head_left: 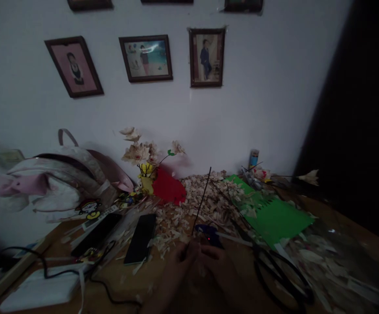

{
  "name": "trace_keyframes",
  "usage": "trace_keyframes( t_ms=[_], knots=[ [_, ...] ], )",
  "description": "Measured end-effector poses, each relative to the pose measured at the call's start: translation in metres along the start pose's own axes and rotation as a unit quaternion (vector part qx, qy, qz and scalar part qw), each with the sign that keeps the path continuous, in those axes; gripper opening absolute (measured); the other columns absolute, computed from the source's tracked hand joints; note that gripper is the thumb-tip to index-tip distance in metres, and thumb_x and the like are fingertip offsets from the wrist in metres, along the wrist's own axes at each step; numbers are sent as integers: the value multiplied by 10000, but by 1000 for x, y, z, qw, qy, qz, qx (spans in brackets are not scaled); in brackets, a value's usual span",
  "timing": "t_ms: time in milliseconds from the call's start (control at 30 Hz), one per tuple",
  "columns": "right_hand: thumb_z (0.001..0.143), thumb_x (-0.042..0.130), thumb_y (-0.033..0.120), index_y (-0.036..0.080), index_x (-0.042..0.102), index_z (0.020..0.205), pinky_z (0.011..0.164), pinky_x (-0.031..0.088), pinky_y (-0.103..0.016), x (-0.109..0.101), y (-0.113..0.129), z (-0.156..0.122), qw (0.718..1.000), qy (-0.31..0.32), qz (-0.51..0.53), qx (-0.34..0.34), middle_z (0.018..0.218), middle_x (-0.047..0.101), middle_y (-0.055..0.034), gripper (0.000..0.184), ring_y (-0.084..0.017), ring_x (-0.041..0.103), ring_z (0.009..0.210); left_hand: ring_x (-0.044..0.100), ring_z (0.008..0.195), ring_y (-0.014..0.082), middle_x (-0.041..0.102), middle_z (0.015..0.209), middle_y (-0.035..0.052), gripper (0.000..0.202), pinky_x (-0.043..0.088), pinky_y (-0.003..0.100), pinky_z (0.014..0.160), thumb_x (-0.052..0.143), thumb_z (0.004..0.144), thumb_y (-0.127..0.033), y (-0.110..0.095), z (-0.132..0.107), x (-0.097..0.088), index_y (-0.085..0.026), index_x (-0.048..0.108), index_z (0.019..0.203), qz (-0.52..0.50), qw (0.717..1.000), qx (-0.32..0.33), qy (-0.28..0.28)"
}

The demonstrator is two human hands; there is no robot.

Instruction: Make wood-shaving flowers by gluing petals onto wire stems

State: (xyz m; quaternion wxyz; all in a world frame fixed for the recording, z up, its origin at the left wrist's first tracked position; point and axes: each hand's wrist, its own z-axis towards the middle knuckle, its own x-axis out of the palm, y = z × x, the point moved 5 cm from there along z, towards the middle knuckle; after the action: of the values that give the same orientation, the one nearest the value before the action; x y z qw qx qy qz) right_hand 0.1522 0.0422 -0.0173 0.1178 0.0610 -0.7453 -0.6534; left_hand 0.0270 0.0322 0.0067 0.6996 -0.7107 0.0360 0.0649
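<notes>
My left hand (186,258) is closed in a pinch at the lower end of a thin dark stem (203,200), which rises upright with a slight tilt to the right. My right hand (214,260) meets it fingertip to fingertip, also pinched; whatever lies between its fingers is too dim to make out. Just beyond the fingers lies a dark blue object (211,233) with a small red light spot on it. Large black-handled scissors (282,274) rest to the right of my right hand. Cut pale petal-like pieces (205,192) are heaped behind my hands.
A vase of paper-like flowers (139,157) stands at the back beside red paper (169,187). Green sheets (277,220) lie right. Two dark phones (140,239), a white box (42,288) with black cable and a pink-white bag (68,179) occupy the left.
</notes>
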Motion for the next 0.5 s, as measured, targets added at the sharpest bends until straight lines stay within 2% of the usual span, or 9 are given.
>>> trace_keyframes(
  t_ms=[100,200,367,500],
  knots=[
    [679,592,361,141,683,856,710,441,-280,-4,-3,1,999,-31,-38,-3,827,693,-70,296,-183,609,755,529,664,177,603,627,-16,159,409,261,633,622,600,-329,5,2,-2,-180,603,652,19,1000,7,-15],
    [706,554,381,149,690,831,648,437,-269,-3,-1,0,999,-31,-38,-5,695,682,-53,297,-168,597,663,485,594,156,554,563,-36,146,381,249,572,621,592,-324,4,3,-3,-184,585,614,48,998,8,-32],
    [647,613,405,157,697,739,618,431,-262,-4,3,0,999,-50,-14,-8,701,678,-48,277,-172,589,662,437,545,129,478,516,-59,211,354,235,532,643,594,-364,-2,1,-1,-181,544,561,54,998,10,-27],
    [649,606,418,134,679,666,557,407,-258,-4,0,1,999,-39,-1,-1,609,648,-38,294,-150,554,562,485,589,144,547,562,-42,222,370,230,543,652,601,-381,1,0,3,-178,606,677,42,999,-1,-2]
  ],
)
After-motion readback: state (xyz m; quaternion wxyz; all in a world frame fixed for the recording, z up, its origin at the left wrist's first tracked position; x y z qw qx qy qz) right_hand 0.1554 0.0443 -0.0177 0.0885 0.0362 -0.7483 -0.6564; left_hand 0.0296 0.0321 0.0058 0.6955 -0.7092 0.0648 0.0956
